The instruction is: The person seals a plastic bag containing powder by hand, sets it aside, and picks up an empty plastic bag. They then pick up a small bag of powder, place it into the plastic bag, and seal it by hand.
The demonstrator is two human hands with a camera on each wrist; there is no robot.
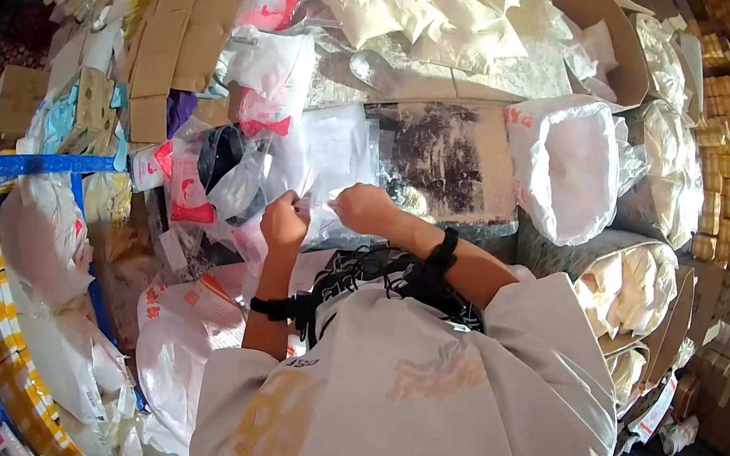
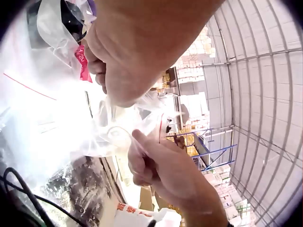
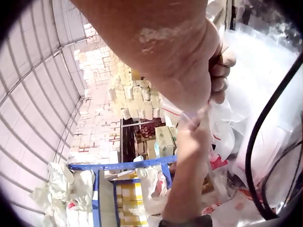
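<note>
Over the front of the work surface, both hands pinch a clear plastic zip bag [image 2: 116, 124] between thumbs and fingers. The left hand [image 1: 285, 221] is at one side of it, its fingers curled in. Opposite, the right hand [image 1: 368, 210] has its thumb along the bag's edge, beside a red zip line seen in the left wrist view. Just beyond the hands lies a pile of flat clear bags [image 1: 332, 143], washed out by glare in the wrist views. The bag's lower part is hard to make out against this pile.
Right of the pile lies a dark powder-dusted board [image 1: 443, 150], then an open white-lined sack [image 1: 577, 165]. Filled cream bags [image 1: 426, 6] and a metal scoop [image 1: 372, 69] lie behind. Cardboard [image 1: 188, 36] and pink-and-white packets [image 1: 192, 188] crowd the left; a blue frame [image 1: 39, 165] stands farther out.
</note>
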